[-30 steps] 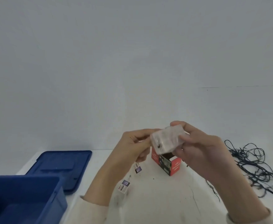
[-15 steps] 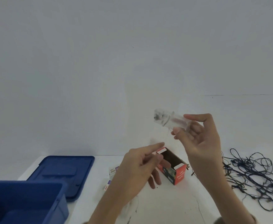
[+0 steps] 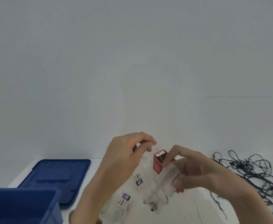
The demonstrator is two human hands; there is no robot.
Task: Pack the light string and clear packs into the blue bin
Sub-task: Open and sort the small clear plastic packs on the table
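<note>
My right hand [image 3: 190, 168] grips a clear pack [image 3: 164, 183] that holds a small coiled wire, tilted down toward the table. My left hand [image 3: 126, 156] is raised beside it and pinches a thin wire [image 3: 158, 155] that runs to the pack's top. Two more clear packs with printed labels lie on the table below my hands, one [image 3: 139, 180] nearer the red box and one [image 3: 123, 200] nearer me. The dark light string [image 3: 252, 168] lies in a loose tangle at the right. The blue bin [image 3: 24, 206] stands at the lower left, open.
The bin's blue lid [image 3: 58, 175] lies flat behind the bin. A small red cardboard box [image 3: 158, 162] stands open behind my hands. The white table [image 3: 189, 207] ends at a plain grey wall.
My right hand has brought the clear pack down from head height toward the table. My left hand rose and now pinches a thin wire coming from the pack.
</note>
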